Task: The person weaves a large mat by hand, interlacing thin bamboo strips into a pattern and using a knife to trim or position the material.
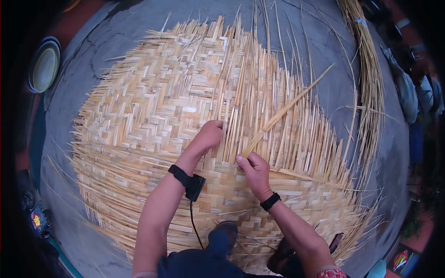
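A large woven straw mat (162, 106) in a herringbone pattern lies beneath both hands, with loose strips sticking out along its edges. My right hand (255, 171) pinches the lower end of a flat straw strip (282, 111), which slants up to the right across the mat. My left hand (213, 134) is curled in at the mat's middle, against a row of upright unwoven strips (236, 102). Its fingertips are hidden, and what they grip cannot be made out. A black band with a small box and cable is on my left wrist; another black band is on the right.
A tied bundle of long straw (368, 69) lies along the right side of the grey floor (320, 41). At the upper left stands a round basin (45, 65). My shoes (227, 229) rest on the mat's near part. Loose stalks are scattered around its edges.
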A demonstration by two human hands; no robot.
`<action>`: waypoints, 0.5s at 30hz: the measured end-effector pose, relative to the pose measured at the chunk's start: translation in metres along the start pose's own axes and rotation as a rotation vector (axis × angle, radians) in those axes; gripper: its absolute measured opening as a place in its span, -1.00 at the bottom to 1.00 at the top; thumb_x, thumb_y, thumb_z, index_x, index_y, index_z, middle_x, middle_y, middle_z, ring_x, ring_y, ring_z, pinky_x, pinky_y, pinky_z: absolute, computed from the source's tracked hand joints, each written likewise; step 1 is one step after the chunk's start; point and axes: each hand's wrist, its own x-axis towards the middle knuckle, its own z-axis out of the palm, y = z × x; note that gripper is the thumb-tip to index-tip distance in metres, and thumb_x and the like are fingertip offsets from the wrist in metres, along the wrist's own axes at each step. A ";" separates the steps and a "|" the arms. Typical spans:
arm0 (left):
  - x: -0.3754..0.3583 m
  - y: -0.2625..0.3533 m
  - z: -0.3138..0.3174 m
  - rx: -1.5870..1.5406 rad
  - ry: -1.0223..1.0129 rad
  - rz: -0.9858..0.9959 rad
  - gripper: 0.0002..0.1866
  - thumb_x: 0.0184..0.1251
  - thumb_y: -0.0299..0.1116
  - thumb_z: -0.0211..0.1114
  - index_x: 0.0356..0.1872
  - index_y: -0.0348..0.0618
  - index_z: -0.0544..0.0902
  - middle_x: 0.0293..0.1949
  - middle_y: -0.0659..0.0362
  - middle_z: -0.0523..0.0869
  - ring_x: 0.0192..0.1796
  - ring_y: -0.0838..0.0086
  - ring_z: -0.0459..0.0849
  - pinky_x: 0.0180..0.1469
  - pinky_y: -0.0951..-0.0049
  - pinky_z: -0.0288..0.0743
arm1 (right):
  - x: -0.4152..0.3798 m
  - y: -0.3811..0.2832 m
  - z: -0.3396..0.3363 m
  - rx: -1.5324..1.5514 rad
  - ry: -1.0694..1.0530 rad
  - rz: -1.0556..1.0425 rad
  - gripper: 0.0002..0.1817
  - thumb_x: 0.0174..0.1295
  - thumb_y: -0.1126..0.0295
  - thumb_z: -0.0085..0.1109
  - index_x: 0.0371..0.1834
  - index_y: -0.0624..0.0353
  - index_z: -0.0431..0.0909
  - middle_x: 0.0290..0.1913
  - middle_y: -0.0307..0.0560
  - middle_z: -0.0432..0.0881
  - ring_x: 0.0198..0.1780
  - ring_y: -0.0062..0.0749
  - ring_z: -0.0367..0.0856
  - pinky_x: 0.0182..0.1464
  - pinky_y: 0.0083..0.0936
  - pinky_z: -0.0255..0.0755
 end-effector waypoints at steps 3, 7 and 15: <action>-0.017 0.001 -0.006 -0.509 -0.048 -0.266 -0.70 0.34 -0.59 0.02 -0.09 -0.27 0.73 -0.26 0.19 0.76 -0.24 0.53 0.66 -0.14 0.54 0.53 | 0.009 -0.006 0.005 -0.054 0.028 0.098 -0.81 0.43 0.32 0.32 -0.15 0.22 0.60 -0.44 -0.17 0.61 -0.37 -0.46 0.65 -0.25 -0.48 0.53; -0.039 -0.015 -0.017 -0.694 -0.160 -0.147 -0.68 0.35 -0.61 0.07 0.00 -0.18 0.73 -0.24 0.27 0.73 -0.29 0.62 0.60 -0.19 0.59 0.49 | 0.028 -0.012 0.014 -0.647 -0.076 -0.120 -0.84 0.38 0.38 0.32 -0.08 0.14 0.59 -0.35 -0.14 0.66 -0.32 -0.22 0.67 -0.20 -0.41 0.57; -0.115 -0.062 -0.064 -0.845 0.193 -0.079 -0.66 0.35 -0.70 0.24 0.11 -0.22 0.68 -0.11 0.17 0.74 -0.16 0.50 0.71 -0.06 0.51 0.65 | 0.039 -0.021 -0.033 -0.203 -0.097 -0.029 -0.80 0.40 0.41 0.23 0.04 0.17 0.66 -0.11 0.11 0.70 -0.08 -0.01 0.70 0.03 -0.28 0.58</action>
